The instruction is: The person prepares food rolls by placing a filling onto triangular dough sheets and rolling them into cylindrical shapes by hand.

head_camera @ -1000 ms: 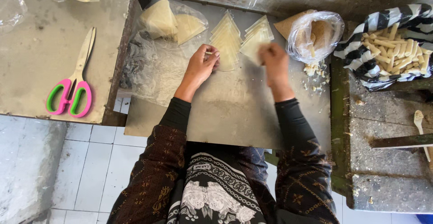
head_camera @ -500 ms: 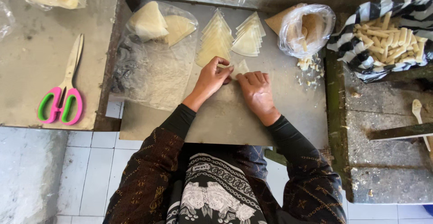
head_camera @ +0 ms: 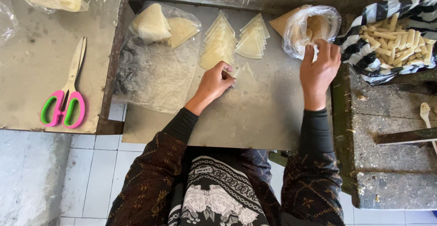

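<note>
My left hand (head_camera: 215, 82) rests on the metal work sheet (head_camera: 255, 121), its fingertips pinching the edge of a single thin triangular pastry wrapper (head_camera: 246, 77) lying flat. My right hand (head_camera: 319, 67) reaches into a clear plastic bag (head_camera: 311, 27) of brownish filling at the sheet's far right, fingers curled at its opening; what it grips is hidden. Two fanned stacks of triangular wrappers (head_camera: 219, 42) (head_camera: 253, 37) lie just beyond my hands.
A plastic bag with folded wrappers (head_camera: 159, 26) lies at the sheet's left. Pink and green scissors (head_camera: 64, 94) sit on the left table. A black-and-white cloth holds several rolled pastry sticks (head_camera: 396, 37) at the right. A spoon (head_camera: 425, 114) lies beside them.
My right hand left the wrapper and moved right to the filling bag. My left hand stayed on the single wrapper, which now lies flat on the sheet.
</note>
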